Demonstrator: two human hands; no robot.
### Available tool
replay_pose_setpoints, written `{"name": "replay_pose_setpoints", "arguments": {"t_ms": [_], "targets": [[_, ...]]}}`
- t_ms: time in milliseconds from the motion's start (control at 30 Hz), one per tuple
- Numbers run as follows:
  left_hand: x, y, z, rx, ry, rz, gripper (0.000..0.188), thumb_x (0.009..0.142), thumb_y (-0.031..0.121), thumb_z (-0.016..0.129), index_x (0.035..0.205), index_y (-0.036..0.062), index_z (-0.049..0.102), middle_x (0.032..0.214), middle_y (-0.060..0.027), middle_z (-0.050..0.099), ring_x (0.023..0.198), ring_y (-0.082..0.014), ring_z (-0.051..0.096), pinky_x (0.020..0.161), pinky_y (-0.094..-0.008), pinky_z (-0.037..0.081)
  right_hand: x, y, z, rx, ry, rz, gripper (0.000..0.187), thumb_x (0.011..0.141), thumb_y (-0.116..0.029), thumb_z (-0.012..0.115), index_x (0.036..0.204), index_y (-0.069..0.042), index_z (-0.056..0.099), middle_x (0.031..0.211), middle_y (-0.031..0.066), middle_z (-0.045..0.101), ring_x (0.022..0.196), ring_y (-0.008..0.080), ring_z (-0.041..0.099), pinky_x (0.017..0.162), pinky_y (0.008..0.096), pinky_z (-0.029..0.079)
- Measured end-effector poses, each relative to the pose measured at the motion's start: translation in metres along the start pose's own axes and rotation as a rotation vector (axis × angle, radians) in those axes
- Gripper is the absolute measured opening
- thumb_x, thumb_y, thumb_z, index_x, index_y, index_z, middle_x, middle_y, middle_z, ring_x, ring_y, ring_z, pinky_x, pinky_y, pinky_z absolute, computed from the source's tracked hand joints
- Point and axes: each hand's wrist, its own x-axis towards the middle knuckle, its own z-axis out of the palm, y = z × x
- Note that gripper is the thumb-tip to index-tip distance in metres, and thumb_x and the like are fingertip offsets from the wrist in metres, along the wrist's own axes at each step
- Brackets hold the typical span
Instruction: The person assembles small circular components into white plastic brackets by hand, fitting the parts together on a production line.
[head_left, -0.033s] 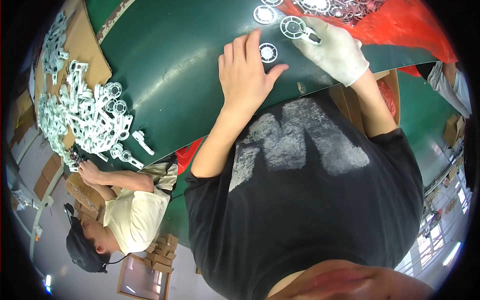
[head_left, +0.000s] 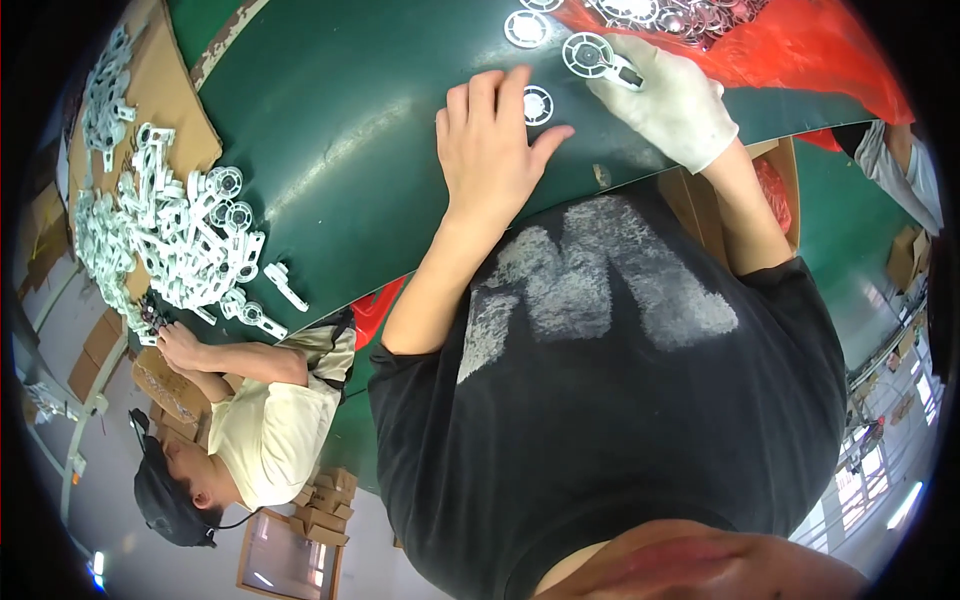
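Note:
My right hand (head_left: 668, 105), in a white glove, is closed on a white plastic part with a round spoked head and a short slotted arm (head_left: 588, 57). The part is held just above the green table, round head toward the left. My bare left hand (head_left: 490, 145) lies over the table with its fingers stretched out and thumb apart. Beside its index finger is a white spoked disc (head_left: 538, 105), partly covered by the finger. Another white spoked disc (head_left: 526, 29) lies farther off.
A red plastic bag (head_left: 800, 50) holds shiny metal rings (head_left: 690, 20) at the far right. White ring-headed parts (head_left: 190, 230) lie heaped at the left, partly on cardboard (head_left: 185, 100). Beside that heap sits a co-worker (head_left: 275, 430), hands on small parts. Green table (head_left: 340, 130) lies between.
The fingers of my left hand have shifted slightly, the index fingertip a little nearer and to the right. My right hand keeps its hold, almost still.

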Motion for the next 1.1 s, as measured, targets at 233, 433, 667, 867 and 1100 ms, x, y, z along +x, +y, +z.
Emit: {"name": "replay_pose_setpoints", "arguments": {"t_ms": [233,433,667,867,1100], "targets": [[0.004,-0.004,0.000,-0.321,0.125,-0.034,0.051,0.068,0.043,0.089,0.104,0.0114,0.072,0.099,-0.0040,0.057,0.078,-0.0210,0.057,0.070,-0.0378,0.045,-0.007,-0.003,0.002,-0.070,-0.144,-0.009,0.041,0.090,-0.042,0.064,0.121,-0.016,0.069,0.088,0.0145,0.073,0.088,0.0342,0.072,0.081,0.0454,0.057],[0.007,-0.002,0.008,-0.136,0.281,0.101,0.056,0.064,0.055,0.088,0.086,0.0103,0.064,0.096,-0.0059,0.054,0.088,-0.0271,0.054,0.072,-0.0381,0.042,-0.013,-0.022,0.022,-0.019,-0.263,-0.218,0.040,0.087,-0.035,0.063,0.123,-0.017,0.068,0.093,0.0157,0.074,0.093,0.0372,0.072,0.081,0.0498,0.057],[-0.005,-0.009,-0.005,-0.486,0.142,0.081,0.068,0.065,0.045,0.090,0.115,0.0066,0.064,0.118,-0.0118,0.061,0.107,-0.0333,0.060,0.089,-0.0419,0.050,-0.012,-0.027,0.022,0.015,-0.311,-0.347,0.040,0.088,-0.037,0.063,0.122,-0.016,0.067,0.092,0.0163,0.074,0.091,0.0376,0.072,0.079,0.0495,0.057],[-0.014,-0.017,-0.016,-0.473,0.144,0.096,0.057,0.069,0.032,0.089,0.115,0.0062,0.069,0.114,-0.0110,0.069,0.100,-0.0304,0.068,0.086,-0.0383,0.054,-0.011,-0.032,0.016,-0.018,-0.241,-0.338,0.037,0.088,-0.036,0.066,0.118,-0.014,0.066,0.088,0.0167,0.073,0.088,0.0382,0.072,0.077,0.0489,0.058],[-0.018,-0.013,-0.017,-0.608,0.157,-0.084,0.060,0.063,0.018,0.094,0.118,0.0052,0.072,0.114,-0.0098,0.074,0.100,-0.0250,0.071,0.088,-0.0352,0.057,-0.013,-0.035,0.013,-0.070,-0.250,-0.341,0.039,0.090,-0.032,0.065,0.124,-0.012,0.064,0.090,0.0170,0.073,0.089,0.0379,0.072,0.078,0.0486,0.058]]}}
